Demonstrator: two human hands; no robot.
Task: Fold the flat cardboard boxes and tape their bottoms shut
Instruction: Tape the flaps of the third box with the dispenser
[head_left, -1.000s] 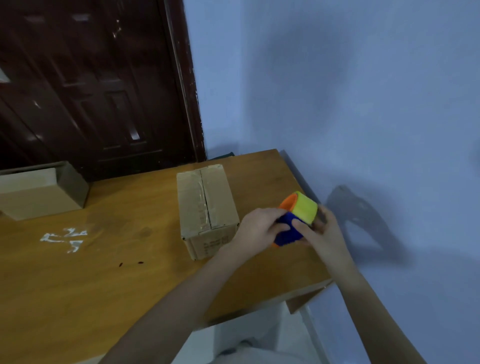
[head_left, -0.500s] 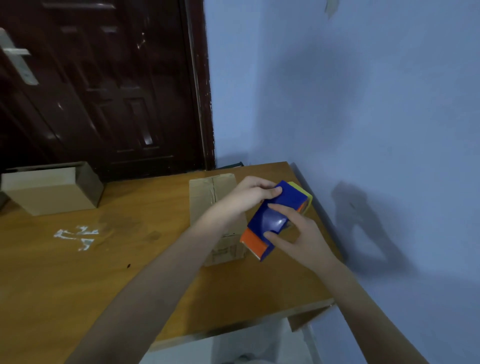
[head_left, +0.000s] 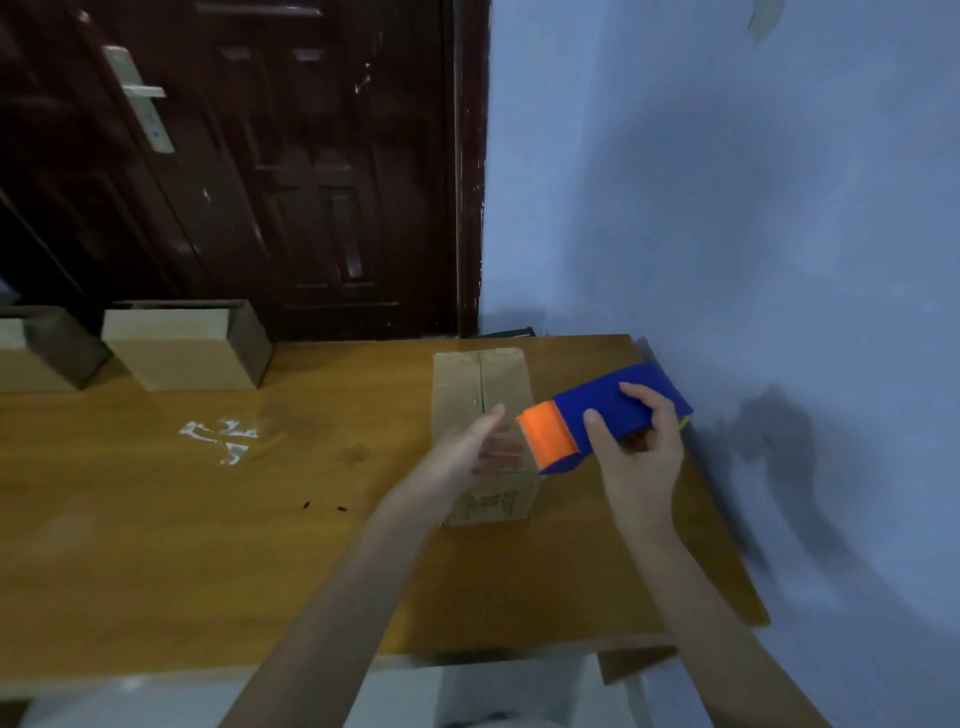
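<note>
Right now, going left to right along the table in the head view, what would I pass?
Cut-off open box → open cardboard box → white marks on the table → folded box under the left hand → tape dispenser held by the right hand.

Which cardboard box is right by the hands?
The upright box near the wall, with the seam down its top. The left hand is over it. The other two boxes sit far off by the door.
</note>
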